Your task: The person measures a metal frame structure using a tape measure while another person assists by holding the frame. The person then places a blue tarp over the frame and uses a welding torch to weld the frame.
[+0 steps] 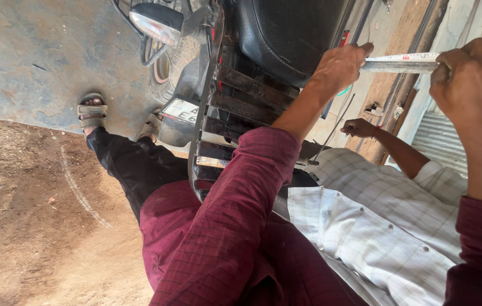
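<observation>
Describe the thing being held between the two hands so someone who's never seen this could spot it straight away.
Start at the black motorcycle seat at the top. Just right of it, the left hand and right hand hold a thin steel ruler stretched between them. It is the only pale, straight, marked strip there, unlike the dark metal rack below.

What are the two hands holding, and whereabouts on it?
Both hold a measuring tape blade stretched between them. The left hand pinches one end of the visible stretch, the right hand grips the other end. Whether a tape case sits in the right hand cannot be told.
</observation>
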